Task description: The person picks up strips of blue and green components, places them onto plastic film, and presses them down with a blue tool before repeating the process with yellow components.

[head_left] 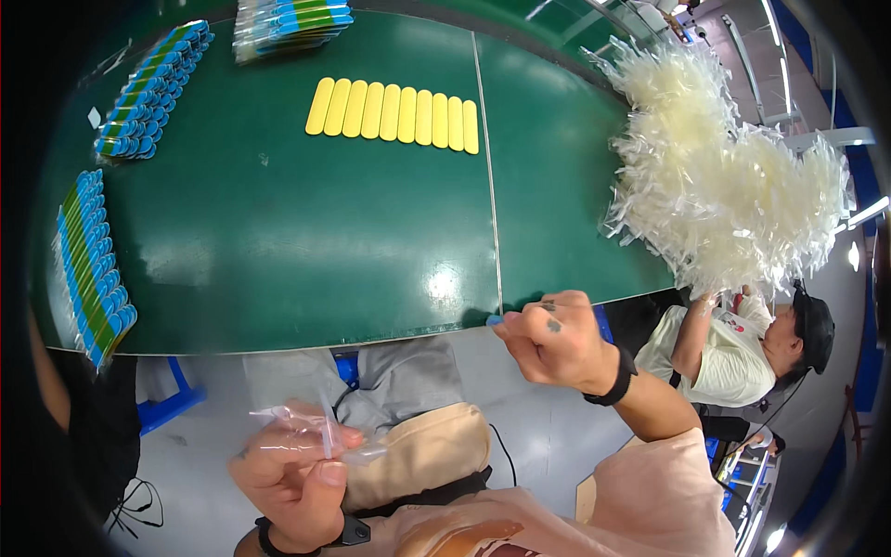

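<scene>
My left hand (pixel 295 483) is in front of my lap, its thumb and fingers closed on a clear plastic bag (pixel 329 436). At the table's near edge, my right hand (pixel 557 339) is closed, with the fingers curled in. A small blue piece (pixel 495 320) shows at its fingertips; the rest of it is hidden. Farther back on the green table (pixel 325 232) lies a row of yellow strips with rounded ends (pixel 399 113), side by side and slightly fanned.
Blue and green packed strips lie in a bundle at the left edge (pixel 93 265), another at the far left (pixel 156 88) and a stack at the back (pixel 292 28). A tall heap of clear plastic pieces (pixel 715 176) covers the right end. Beyond it sits another person (pixel 715 348).
</scene>
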`<state>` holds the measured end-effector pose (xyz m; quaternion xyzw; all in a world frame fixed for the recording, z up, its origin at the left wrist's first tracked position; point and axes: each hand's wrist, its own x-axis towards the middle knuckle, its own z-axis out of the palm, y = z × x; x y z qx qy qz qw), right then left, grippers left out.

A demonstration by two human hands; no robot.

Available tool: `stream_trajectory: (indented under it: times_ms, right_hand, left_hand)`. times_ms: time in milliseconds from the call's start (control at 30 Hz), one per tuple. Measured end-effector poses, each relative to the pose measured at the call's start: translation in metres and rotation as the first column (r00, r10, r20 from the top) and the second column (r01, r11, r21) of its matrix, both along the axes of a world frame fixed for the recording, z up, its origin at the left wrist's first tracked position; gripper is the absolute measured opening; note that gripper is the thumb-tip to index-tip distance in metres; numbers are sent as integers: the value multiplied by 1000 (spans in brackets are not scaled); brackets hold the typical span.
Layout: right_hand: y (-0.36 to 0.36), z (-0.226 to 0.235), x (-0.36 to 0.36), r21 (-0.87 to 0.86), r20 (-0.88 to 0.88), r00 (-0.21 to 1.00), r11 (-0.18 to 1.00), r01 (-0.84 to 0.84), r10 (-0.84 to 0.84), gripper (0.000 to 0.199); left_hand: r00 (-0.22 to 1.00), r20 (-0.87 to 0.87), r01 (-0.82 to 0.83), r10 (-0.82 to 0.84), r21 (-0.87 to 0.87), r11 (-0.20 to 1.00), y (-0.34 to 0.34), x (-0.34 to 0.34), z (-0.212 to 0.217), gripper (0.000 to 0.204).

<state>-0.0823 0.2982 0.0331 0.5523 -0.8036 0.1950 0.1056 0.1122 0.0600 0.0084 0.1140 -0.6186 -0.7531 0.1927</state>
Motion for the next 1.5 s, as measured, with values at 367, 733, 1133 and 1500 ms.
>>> stream_trajectory:
  times_ms: [367,733,1133,1500]
  right_hand:
    - [42,4,-58,221,10,856,836,503,-517,14]
    - [19,26,0,-94,896,-427,993,78,118,54]
    - [6,32,-41,-57,973,225,902,429,-45,16]
    - [-7,14,-107,54,895,433,988,142,-111,12]
  left_hand:
    - [1000,5,30,-30,-7,1000,11,-6,-2,18]
    - [907,-67,344,-416,-456,821,45,-62,17,15]
    - [758,263,362,-597,593,720,88,-89,-3,23]
    - [754,301,289,-584,647,706,124,-92,-27,26]
